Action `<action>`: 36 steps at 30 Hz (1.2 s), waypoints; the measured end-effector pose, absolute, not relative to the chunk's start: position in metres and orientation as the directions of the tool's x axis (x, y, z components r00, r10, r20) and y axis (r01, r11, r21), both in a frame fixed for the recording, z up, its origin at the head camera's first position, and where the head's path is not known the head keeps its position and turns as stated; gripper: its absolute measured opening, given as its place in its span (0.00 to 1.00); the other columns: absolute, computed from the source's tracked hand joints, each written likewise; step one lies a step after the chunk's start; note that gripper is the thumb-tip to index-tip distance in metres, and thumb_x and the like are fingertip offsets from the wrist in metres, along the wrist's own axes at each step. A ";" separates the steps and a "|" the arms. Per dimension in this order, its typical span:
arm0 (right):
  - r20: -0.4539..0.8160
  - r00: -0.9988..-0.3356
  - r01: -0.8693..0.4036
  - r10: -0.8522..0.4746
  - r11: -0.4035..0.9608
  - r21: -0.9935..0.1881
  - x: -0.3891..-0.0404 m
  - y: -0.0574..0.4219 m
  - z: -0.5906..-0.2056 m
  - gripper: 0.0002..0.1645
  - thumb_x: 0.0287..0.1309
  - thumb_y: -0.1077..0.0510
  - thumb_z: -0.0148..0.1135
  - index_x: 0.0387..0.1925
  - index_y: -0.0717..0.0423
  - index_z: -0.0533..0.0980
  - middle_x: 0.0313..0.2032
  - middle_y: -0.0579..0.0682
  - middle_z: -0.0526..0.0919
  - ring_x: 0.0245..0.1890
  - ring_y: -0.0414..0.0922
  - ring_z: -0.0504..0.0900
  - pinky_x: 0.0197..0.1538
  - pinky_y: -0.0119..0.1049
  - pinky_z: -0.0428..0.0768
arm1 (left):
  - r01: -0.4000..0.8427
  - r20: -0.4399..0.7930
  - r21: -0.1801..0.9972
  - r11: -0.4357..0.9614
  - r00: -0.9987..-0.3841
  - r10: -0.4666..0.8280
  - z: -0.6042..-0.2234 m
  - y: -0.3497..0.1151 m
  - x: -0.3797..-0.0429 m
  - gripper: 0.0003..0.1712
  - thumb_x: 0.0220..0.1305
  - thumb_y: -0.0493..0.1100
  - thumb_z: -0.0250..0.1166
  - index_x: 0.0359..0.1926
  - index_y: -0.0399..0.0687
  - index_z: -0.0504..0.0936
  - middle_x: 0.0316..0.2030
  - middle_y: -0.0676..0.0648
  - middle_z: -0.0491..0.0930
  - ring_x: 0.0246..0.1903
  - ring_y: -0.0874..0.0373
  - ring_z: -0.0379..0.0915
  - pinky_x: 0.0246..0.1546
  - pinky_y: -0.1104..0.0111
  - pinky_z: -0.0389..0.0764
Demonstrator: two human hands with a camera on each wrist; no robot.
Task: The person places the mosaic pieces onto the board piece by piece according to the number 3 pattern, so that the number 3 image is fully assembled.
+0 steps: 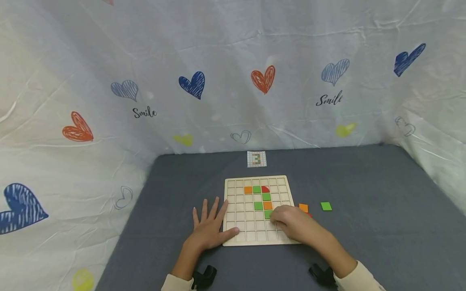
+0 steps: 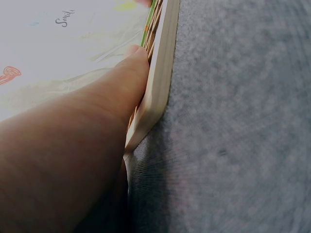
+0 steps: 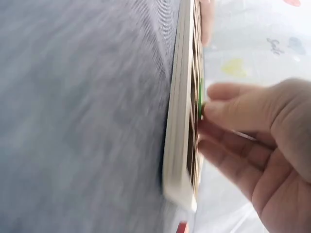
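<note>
Your left hand [image 1: 209, 234], fingers spread, thumb on the grid board [image 1: 240, 216], your right hand [image 1: 298, 222], fingers curled, tips at a green tile [image 1: 267, 214], any pinch indiscernible

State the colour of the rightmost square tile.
The rightmost square tile is green, clearest in the head view.
</note>
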State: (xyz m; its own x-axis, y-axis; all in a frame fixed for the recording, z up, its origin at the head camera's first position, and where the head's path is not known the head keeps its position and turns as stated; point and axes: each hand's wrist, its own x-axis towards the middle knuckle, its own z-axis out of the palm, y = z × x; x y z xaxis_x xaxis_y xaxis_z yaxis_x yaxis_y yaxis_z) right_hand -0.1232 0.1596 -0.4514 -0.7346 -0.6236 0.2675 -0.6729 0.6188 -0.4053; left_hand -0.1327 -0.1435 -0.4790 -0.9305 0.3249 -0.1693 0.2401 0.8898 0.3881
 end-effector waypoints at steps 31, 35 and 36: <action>-0.007 -0.880 -0.404 -0.475 0.755 -0.516 -0.121 0.235 -0.438 0.18 0.47 0.73 0.71 0.42 0.61 0.84 0.22 0.37 0.71 0.23 0.34 0.68 0.28 0.32 0.71 | 0.243 -0.148 0.391 0.888 -0.935 0.321 -0.493 -0.145 -0.133 0.59 0.57 0.84 0.50 0.81 0.66 0.42 0.79 0.49 0.34 0.75 0.41 0.16 0.64 0.37 0.16; -0.021 -0.885 -0.386 -0.466 0.757 -0.527 -0.121 0.236 -0.439 0.21 0.47 0.74 0.69 0.45 0.61 0.83 0.21 0.37 0.71 0.22 0.34 0.67 0.27 0.32 0.70 | 0.258 -0.124 0.419 0.871 -0.934 0.336 -0.488 -0.145 -0.133 0.58 0.60 0.80 0.54 0.81 0.60 0.47 0.79 0.44 0.38 0.75 0.37 0.18 0.64 0.35 0.17; -0.022 -0.884 -0.386 -0.467 0.756 -0.528 -0.122 0.236 -0.439 0.20 0.47 0.73 0.69 0.45 0.61 0.83 0.21 0.37 0.70 0.21 0.34 0.67 0.27 0.32 0.70 | 0.261 -0.123 0.422 0.869 -0.932 0.340 -0.487 -0.145 -0.133 0.57 0.60 0.79 0.54 0.81 0.59 0.47 0.79 0.43 0.39 0.75 0.36 0.19 0.63 0.35 0.18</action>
State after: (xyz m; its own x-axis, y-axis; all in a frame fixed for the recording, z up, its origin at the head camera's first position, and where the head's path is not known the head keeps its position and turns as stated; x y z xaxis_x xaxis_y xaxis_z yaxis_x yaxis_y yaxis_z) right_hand -0.1215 0.2359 -0.4395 -0.8842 -0.4665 -0.0220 -0.3858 0.7562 -0.5285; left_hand -0.1325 -0.1447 -0.4871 -0.9324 0.3396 -0.1234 0.2605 0.8685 0.4217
